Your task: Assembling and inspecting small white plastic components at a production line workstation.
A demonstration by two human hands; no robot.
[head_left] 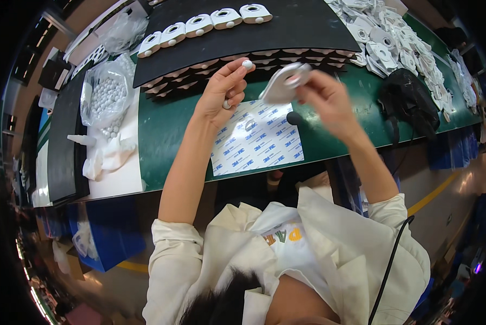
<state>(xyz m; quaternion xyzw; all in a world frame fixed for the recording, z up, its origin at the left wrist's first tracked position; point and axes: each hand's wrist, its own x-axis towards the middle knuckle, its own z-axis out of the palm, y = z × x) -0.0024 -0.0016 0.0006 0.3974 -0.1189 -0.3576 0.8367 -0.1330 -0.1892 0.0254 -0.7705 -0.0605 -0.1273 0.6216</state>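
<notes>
Between the thumb and fingertips of my left hand [220,93] is a small white ball [247,64]. A second white ball [226,104] is tucked under the curled lower fingers of that hand. My right hand [332,105], blurred by motion, grips a flat white plastic part [278,89] with a round hole by its edge. This part is tilted in the air, close to the left hand but apart from it. Below both hands lies a white adhesive-backing sheet [253,146] with blue print, and a small black disc [294,118] sits at its right edge.
Several finished-looking white parts [198,24] with balls stand in a row on stacked black boards [216,46]. A clear bag of white balls [108,95] is at left. Loose white parts [383,46] are heaped at right, near a black bag [411,103]. Blue bins [110,238] stand below the green table [167,141].
</notes>
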